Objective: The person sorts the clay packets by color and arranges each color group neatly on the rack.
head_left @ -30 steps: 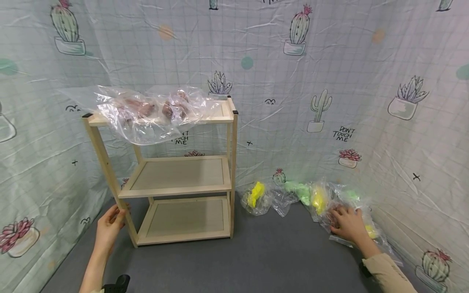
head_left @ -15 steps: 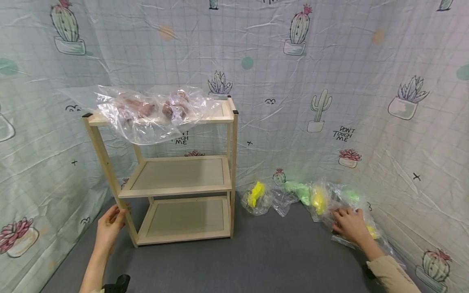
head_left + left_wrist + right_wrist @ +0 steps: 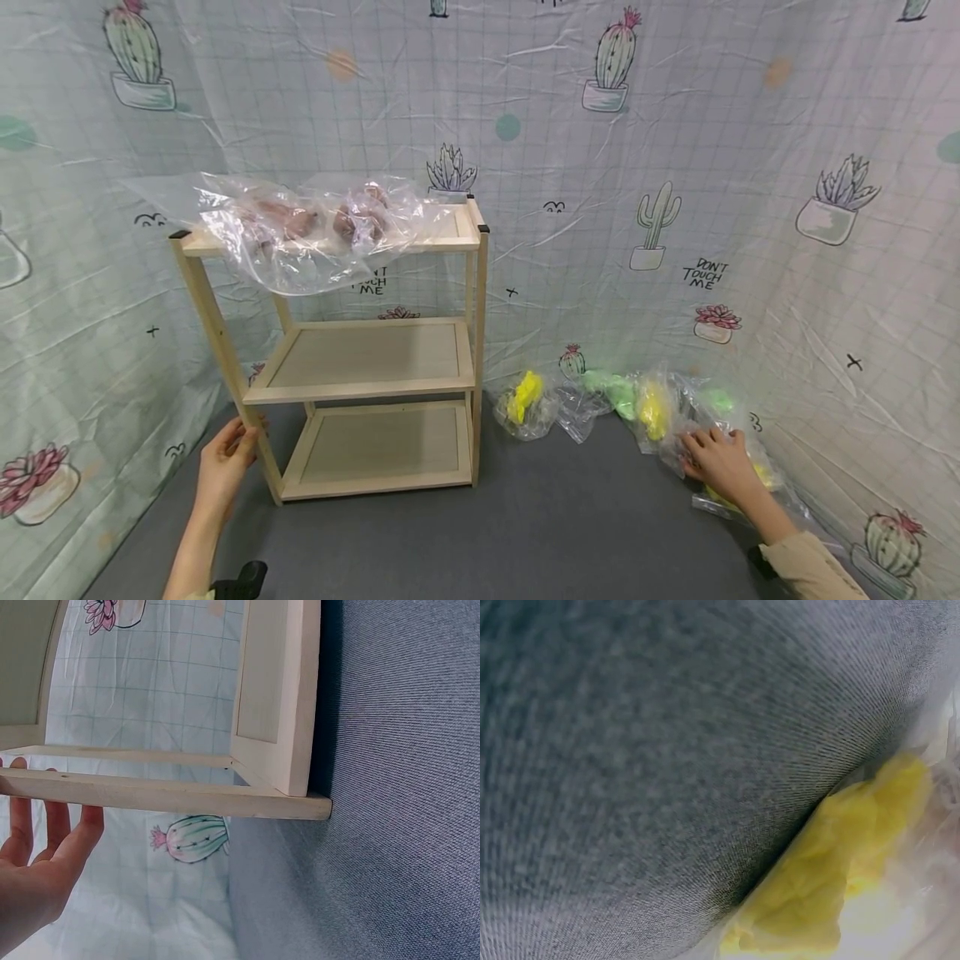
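A pale wooden three-tier shelf [image 3: 360, 389] stands at left on the dark grey surface. My left hand [image 3: 225, 457] holds its front left post at the lower part. In the left wrist view the fingers [image 3: 81, 838] meet the post [image 3: 150, 793]. At right, my right hand [image 3: 718, 462] reaches down with bent fingers onto a clear plastic bag [image 3: 708, 502] among several bags. Its fingertips are partly hidden by crinkled film. Yellow stuff in clear film [image 3: 817, 862] shows close up in the right wrist view, where the hand itself is not visible.
Clear bags with reddish-brown contents [image 3: 281, 221] lie on the shelf's top tier, film hanging over its front. A bag with a yellow piece [image 3: 525, 398] lies right of the shelf, near bags with green [image 3: 615, 392] and yellow [image 3: 653, 412] contents. A cactus-print curtain [image 3: 585, 250] encloses the surface.
My right hand has shifted slightly right and towards me, and the bag beneath it has slid the same way. My left hand and the shelf stay in place.
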`<control>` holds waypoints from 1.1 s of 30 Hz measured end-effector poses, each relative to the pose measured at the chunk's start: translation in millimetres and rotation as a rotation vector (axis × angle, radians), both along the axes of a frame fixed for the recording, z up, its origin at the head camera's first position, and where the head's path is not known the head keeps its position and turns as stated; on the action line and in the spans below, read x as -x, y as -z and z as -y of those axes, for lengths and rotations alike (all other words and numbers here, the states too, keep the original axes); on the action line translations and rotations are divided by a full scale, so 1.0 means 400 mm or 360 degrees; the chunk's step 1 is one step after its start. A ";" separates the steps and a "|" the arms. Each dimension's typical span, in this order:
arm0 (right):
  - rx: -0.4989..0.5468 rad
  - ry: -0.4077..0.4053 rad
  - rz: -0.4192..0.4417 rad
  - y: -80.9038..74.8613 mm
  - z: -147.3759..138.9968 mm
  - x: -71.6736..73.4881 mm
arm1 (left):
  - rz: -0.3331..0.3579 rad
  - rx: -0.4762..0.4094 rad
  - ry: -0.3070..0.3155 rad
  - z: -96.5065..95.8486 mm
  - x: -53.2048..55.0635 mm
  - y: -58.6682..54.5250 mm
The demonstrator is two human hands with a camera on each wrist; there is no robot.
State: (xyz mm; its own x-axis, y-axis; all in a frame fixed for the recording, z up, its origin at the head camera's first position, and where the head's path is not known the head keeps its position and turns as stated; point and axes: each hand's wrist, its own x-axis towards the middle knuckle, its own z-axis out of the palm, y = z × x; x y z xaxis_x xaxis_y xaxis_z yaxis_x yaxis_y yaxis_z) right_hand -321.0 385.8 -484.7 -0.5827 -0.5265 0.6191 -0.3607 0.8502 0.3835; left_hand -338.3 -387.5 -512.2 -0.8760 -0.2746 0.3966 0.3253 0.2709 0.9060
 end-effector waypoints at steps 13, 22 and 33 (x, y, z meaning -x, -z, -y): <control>-0.0011 0.0051 0.0175 -0.009 -0.001 -0.024 | -0.0049 -0.0127 0.0102 -0.031 -0.031 -0.038; -0.0006 -0.0028 0.0107 0.000 -0.011 -0.020 | -0.0014 0.0044 -0.0061 -0.013 0.008 0.007; 0.0036 -0.0114 -0.0108 -0.006 -0.011 -0.021 | -0.0050 -0.0096 0.0051 -0.125 -0.123 -0.156</control>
